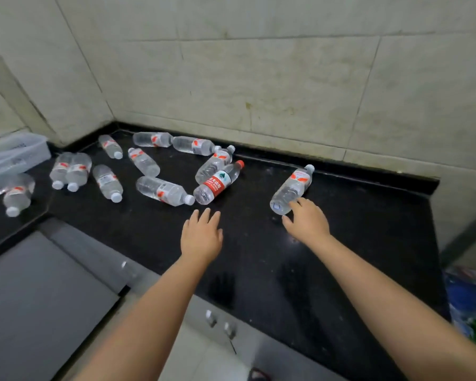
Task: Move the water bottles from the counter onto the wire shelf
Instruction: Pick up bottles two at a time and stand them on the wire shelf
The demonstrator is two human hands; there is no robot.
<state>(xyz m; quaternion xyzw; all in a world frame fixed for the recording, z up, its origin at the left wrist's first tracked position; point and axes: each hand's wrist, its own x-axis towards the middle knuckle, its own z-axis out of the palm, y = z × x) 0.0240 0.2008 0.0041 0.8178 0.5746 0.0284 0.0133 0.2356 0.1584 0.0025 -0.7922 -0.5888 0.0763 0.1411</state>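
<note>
- Head view: at far left, a clear plastic bin (pixel 14 156) sits on the black counter (pixel 355 243), with 1 bottle (pixel 18 195) just near of it.
- Right of that, a scatter of water bottles (pixel 107 182) lies on its sides toward the far corner; none stands upright, and the wire shelf is out of sight.
- Among them, 1 red-labelled bottle (pixel 217 182) lies touching its neighbours.
- The left hand (pixel 201 237) hovers flat near this bottle, fingers straight and close together, holding nothing.
- The right hand (pixel 307 220) reaches the base of a lone bottle (pixel 291 189), fingers loosely spread, thumb apart, not yet wrapped.
- Judgement: wrap the fingers around the body's middle, since a nudge at the base could roll it away.
</note>
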